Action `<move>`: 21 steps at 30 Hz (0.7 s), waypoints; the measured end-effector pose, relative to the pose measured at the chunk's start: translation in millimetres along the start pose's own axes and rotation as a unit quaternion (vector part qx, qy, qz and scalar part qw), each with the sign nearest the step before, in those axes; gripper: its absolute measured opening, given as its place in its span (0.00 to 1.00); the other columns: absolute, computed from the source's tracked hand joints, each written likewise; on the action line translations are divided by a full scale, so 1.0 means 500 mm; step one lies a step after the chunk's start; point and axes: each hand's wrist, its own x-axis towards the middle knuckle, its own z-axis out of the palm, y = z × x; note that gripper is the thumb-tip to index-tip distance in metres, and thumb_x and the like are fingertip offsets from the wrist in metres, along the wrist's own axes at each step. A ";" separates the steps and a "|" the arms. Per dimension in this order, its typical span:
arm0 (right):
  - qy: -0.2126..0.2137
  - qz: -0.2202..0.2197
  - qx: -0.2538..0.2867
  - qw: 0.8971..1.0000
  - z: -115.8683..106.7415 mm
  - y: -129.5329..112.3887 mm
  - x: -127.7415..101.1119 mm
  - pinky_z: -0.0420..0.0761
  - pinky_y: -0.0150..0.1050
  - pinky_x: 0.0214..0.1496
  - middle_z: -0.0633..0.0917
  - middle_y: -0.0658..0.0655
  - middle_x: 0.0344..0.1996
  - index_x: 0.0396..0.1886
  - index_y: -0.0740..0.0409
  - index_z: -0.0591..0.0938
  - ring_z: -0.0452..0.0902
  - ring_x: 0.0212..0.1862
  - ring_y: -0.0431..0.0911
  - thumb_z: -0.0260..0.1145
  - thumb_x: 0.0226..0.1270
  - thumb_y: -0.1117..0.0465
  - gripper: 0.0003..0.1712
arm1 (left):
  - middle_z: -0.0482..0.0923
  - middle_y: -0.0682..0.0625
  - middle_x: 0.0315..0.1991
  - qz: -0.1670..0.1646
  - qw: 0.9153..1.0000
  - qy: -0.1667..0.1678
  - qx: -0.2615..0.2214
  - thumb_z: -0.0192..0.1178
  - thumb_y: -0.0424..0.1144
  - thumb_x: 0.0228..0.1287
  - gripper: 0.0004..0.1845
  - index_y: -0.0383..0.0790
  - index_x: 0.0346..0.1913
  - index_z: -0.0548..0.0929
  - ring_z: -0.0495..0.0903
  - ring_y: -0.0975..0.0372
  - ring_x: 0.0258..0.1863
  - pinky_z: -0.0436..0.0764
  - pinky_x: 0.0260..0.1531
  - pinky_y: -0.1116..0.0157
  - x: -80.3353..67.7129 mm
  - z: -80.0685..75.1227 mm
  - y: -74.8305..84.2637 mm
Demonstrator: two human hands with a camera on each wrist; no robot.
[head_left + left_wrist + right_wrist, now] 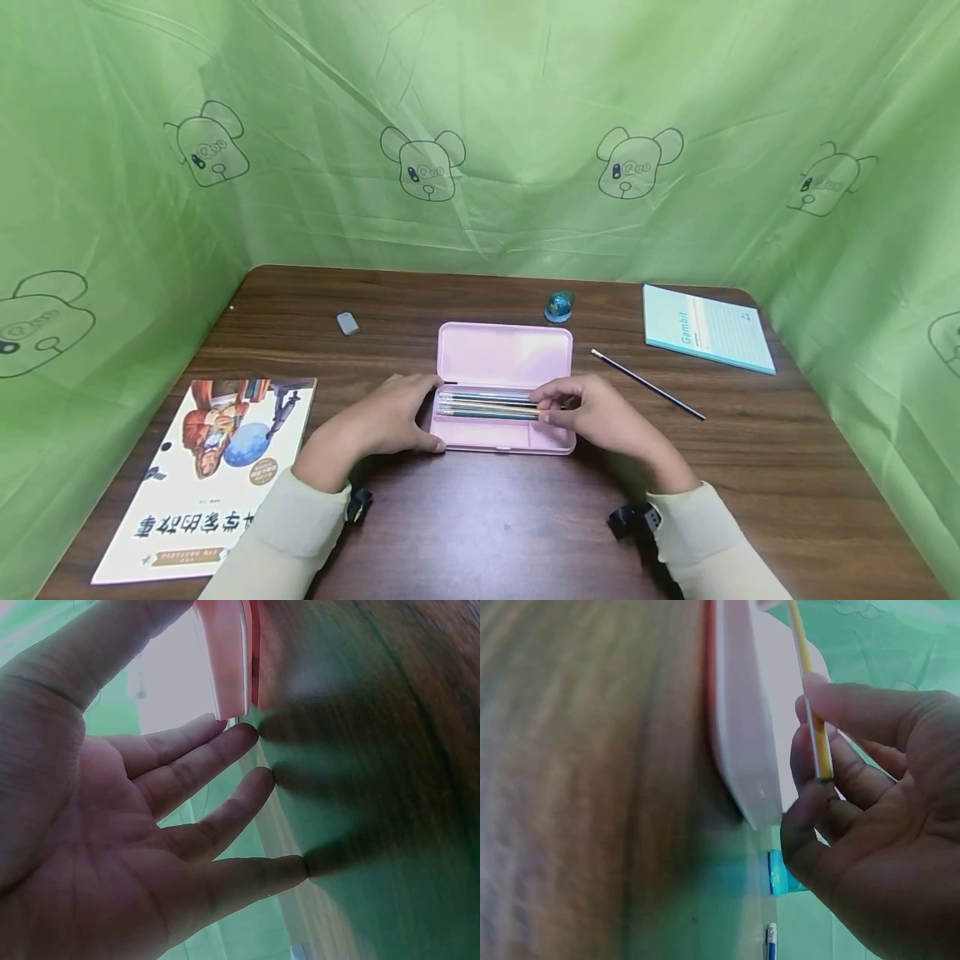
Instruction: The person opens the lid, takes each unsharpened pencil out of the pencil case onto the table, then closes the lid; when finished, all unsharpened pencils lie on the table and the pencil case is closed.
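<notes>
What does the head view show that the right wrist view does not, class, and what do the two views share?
Only the head view shows the left hand resting on the left end of the case, the book, the eraser, the loose pencil and the sharpener. Only the right wrist view shows, close up, the fingertips pinching a yellow pencil near its end. Both show the right hand, the pink case, the notepad and the wooden table.

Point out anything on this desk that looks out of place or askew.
One dark pencil lies loose and slanted on the table, right of the open pink case, while the other pencils sit in the case. The book lies upside down to the person. Nothing looks spilled or damaged.
</notes>
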 end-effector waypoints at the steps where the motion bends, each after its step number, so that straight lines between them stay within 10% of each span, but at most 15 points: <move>1: 0.001 0.001 0.013 1.000 -0.006 0.000 -0.002 0.84 0.32 0.46 0.92 0.51 0.39 0.52 0.55 0.94 0.84 0.43 0.45 0.76 0.74 0.67 0.11 | 0.82 0.38 0.73 0.000 1.000 -0.001 0.000 0.86 0.50 0.58 0.48 0.34 0.76 0.77 0.78 0.42 0.73 0.75 0.78 0.43 0.001 0.000 0.001; 14: 0.106 0.034 0.028 0.993 -0.178 0.025 -0.082 0.89 0.35 0.46 0.95 0.58 0.44 0.60 0.61 0.91 0.89 0.45 0.42 0.77 0.75 0.62 0.17 | 0.82 0.40 0.72 0.001 1.000 -0.007 -0.001 0.86 0.51 0.58 0.47 0.35 0.76 0.77 0.78 0.42 0.73 0.75 0.78 0.42 0.002 -0.002 0.010; 21: 0.166 0.068 0.015 0.984 -0.275 0.063 -0.141 0.86 0.28 0.45 0.95 0.41 0.41 0.65 0.66 0.88 0.87 0.44 0.32 0.76 0.78 0.61 0.21 | 0.82 0.39 0.73 0.001 1.000 -0.004 -0.007 0.86 0.51 0.58 0.48 0.34 0.76 0.77 0.77 0.41 0.74 0.74 0.79 0.40 -0.003 -0.004 0.007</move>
